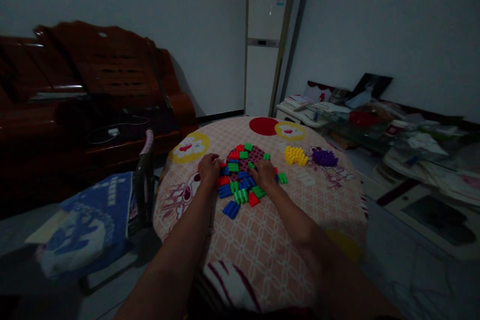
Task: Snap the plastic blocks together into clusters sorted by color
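Observation:
A loose pile of red, green and blue plastic building blocks (240,196) lies in the middle of the round table. My left hand (209,170) is at the pile's left edge with its fingers curled in; what they hold, if anything, is hidden. On the pile's right side, my right hand (264,176) reaches in with its fingers closed at a small green block (251,165). A blue block (231,209) lies apart at the near side. Further right sit a yellow cluster of joined blocks (296,156) and a purple cluster (324,158).
A patterned cloth covers the table (262,240). To the left stands a chair (144,180) with a blue cloth (97,220), and behind it a wooden sofa (112,70). Along the right wall, a cluttered low cabinet (412,170) holds papers and bags.

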`<action>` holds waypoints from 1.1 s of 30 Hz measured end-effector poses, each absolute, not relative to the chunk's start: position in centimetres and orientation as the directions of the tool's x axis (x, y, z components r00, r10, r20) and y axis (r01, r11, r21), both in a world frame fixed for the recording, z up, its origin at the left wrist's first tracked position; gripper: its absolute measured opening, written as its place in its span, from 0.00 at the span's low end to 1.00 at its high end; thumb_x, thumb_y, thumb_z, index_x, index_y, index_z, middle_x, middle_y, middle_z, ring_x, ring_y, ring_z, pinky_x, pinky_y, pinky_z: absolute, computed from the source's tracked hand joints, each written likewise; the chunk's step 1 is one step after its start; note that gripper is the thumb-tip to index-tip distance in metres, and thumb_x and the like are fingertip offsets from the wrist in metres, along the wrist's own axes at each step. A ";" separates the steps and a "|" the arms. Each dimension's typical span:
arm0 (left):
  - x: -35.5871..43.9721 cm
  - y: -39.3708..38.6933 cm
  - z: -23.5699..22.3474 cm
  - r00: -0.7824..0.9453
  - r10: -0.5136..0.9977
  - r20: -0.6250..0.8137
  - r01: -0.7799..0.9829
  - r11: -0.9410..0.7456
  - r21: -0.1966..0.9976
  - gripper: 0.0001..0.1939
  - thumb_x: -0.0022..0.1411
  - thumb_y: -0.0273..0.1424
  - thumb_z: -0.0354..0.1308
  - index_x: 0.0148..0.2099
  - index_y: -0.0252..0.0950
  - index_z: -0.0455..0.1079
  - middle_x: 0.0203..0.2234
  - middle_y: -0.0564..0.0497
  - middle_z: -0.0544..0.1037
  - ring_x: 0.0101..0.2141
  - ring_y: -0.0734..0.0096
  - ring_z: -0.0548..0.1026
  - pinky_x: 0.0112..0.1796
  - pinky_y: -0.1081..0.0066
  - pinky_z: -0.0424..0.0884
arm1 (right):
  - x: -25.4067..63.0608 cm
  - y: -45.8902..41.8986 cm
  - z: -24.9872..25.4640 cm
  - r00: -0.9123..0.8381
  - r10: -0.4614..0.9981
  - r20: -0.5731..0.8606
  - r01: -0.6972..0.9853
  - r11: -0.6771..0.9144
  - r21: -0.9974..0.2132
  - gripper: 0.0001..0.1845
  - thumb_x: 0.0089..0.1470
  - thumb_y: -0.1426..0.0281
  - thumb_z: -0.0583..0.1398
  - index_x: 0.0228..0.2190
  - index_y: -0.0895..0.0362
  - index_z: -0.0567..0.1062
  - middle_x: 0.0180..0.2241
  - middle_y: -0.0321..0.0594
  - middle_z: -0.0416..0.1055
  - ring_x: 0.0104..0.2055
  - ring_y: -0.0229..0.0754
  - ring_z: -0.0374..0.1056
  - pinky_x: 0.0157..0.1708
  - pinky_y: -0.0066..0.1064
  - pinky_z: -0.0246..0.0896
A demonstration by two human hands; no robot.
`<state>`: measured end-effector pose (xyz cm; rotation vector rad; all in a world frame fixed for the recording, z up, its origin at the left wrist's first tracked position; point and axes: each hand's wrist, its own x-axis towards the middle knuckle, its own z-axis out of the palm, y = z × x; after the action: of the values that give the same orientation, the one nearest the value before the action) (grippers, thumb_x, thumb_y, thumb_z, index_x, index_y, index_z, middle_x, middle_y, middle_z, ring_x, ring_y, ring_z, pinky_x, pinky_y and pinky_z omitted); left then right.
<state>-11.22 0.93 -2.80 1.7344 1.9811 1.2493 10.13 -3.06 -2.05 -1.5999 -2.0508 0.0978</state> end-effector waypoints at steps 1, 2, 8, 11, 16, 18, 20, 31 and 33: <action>-11.4 1.0 -2.9 -0.269 0.898 0.348 0.701 -0.065 0.710 0.13 0.57 0.30 0.54 0.41 0.36 0.77 0.43 0.41 0.80 0.45 0.54 0.77 0.50 0.59 0.69 | 10.3 -3.1 -1.9 -0.138 0.912 0.386 0.871 0.297 -0.390 0.09 0.57 0.70 0.58 0.35 0.59 0.79 0.40 0.52 0.75 0.46 0.53 0.66 0.51 0.42 0.57; -11.5 1.0 -3.0 -0.259 0.902 0.346 0.702 -0.070 0.709 0.13 0.57 0.31 0.54 0.41 0.36 0.78 0.43 0.41 0.81 0.44 0.53 0.77 0.50 0.59 0.69 | 10.9 -3.2 -1.8 -0.112 0.898 0.427 0.856 0.305 -0.418 0.09 0.57 0.71 0.58 0.35 0.58 0.79 0.40 0.50 0.76 0.47 0.52 0.67 0.51 0.42 0.57; -12.0 1.0 -3.0 -0.225 0.919 0.324 0.730 -0.061 0.681 0.14 0.57 0.32 0.54 0.40 0.37 0.79 0.40 0.42 0.83 0.44 0.52 0.78 0.47 0.60 0.69 | 19.8 -5.3 -1.7 0.322 0.808 0.493 0.747 0.104 -0.657 0.09 0.51 0.68 0.59 0.29 0.56 0.81 0.32 0.45 0.79 0.37 0.49 0.72 0.41 0.37 0.64; -11.8 1.1 -3.1 -0.236 0.923 0.303 0.743 -0.030 0.669 0.13 0.57 0.33 0.55 0.39 0.39 0.80 0.38 0.44 0.83 0.43 0.52 0.79 0.45 0.61 0.70 | 23.6 -6.4 -2.8 0.459 0.806 0.374 0.696 -0.064 -0.715 0.08 0.46 0.66 0.62 0.26 0.55 0.80 0.28 0.42 0.79 0.32 0.47 0.73 0.34 0.34 0.64; -11.8 1.1 -3.1 -0.222 0.925 0.307 0.757 -0.034 0.652 0.14 0.57 0.33 0.55 0.39 0.38 0.81 0.38 0.43 0.84 0.42 0.53 0.79 0.43 0.63 0.70 | 25.2 -7.1 -4.0 0.417 0.846 0.332 0.743 -0.108 -0.660 0.09 0.45 0.63 0.64 0.25 0.54 0.81 0.27 0.40 0.79 0.31 0.45 0.72 0.31 0.32 0.61; -11.8 1.1 -3.1 -0.208 0.930 0.304 0.762 -0.041 0.647 0.15 0.58 0.33 0.54 0.40 0.37 0.81 0.39 0.42 0.84 0.43 0.52 0.79 0.44 0.63 0.70 | 25.1 -7.2 -3.9 0.397 0.855 0.333 0.754 -0.096 -0.650 0.10 0.45 0.63 0.64 0.26 0.55 0.82 0.28 0.40 0.80 0.31 0.44 0.72 0.30 0.31 0.60; -11.8 1.0 -3.0 -0.196 0.934 0.297 0.770 -0.041 0.637 0.16 0.59 0.33 0.54 0.42 0.36 0.81 0.40 0.42 0.83 0.44 0.52 0.79 0.44 0.62 0.70 | 25.0 -7.3 -3.8 0.386 0.860 0.334 0.761 -0.092 -0.642 0.10 0.45 0.63 0.64 0.27 0.55 0.82 0.29 0.40 0.80 0.31 0.43 0.73 0.30 0.30 0.60; -11.3 0.7 -2.4 -0.209 0.948 0.240 0.821 0.036 0.569 0.17 0.62 0.35 0.52 0.45 0.37 0.80 0.43 0.46 0.83 0.46 0.58 0.78 0.46 0.67 0.70 | 24.2 -7.8 -2.8 0.366 0.831 0.419 0.826 -0.084 -0.557 0.15 0.48 0.62 0.65 0.36 0.59 0.81 0.35 0.46 0.80 0.35 0.45 0.73 0.36 0.32 0.62; -11.3 0.6 -2.4 -0.212 0.947 0.241 0.820 0.039 0.571 0.17 0.62 0.35 0.52 0.45 0.37 0.81 0.43 0.46 0.83 0.46 0.58 0.78 0.46 0.67 0.70 | 23.4 -8.1 -2.3 0.282 0.809 0.516 0.869 0.013 -0.495 0.16 0.52 0.63 0.62 0.39 0.60 0.80 0.38 0.49 0.79 0.39 0.47 0.73 0.40 0.34 0.62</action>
<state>-11.31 0.64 -2.42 1.8286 2.1069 0.9210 23.37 -8.06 -2.25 -1.7859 -1.5227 -0.0982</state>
